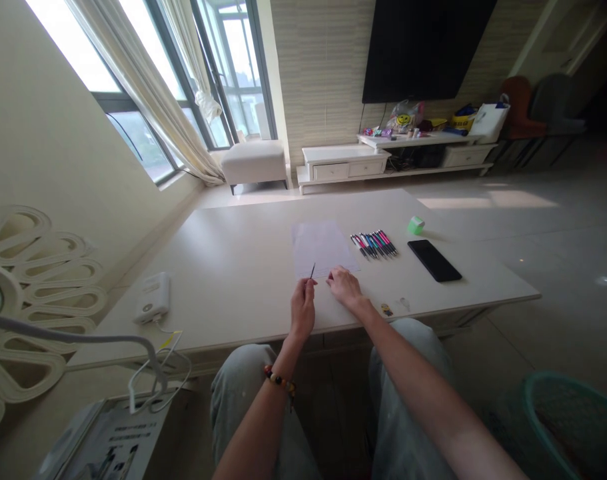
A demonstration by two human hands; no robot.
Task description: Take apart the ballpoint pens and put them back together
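Observation:
My left hand is closed on a thin dark pen-like stick, which points up and away over the near edge of a white sheet of paper. Whether it is a whole pen or only part of one is too small to tell. Just to the right, my right hand rests low at the paper's near right corner with its fingers curled in. Anything in those fingers is hidden. Beyond it, several pens with coloured barrels lie side by side in a row on the white table.
Right of the pens are a black phone and a small green-and-white block. A small cartoon sticker lies near the front edge. At the left stands a white cabled device. A green basket is at lower right.

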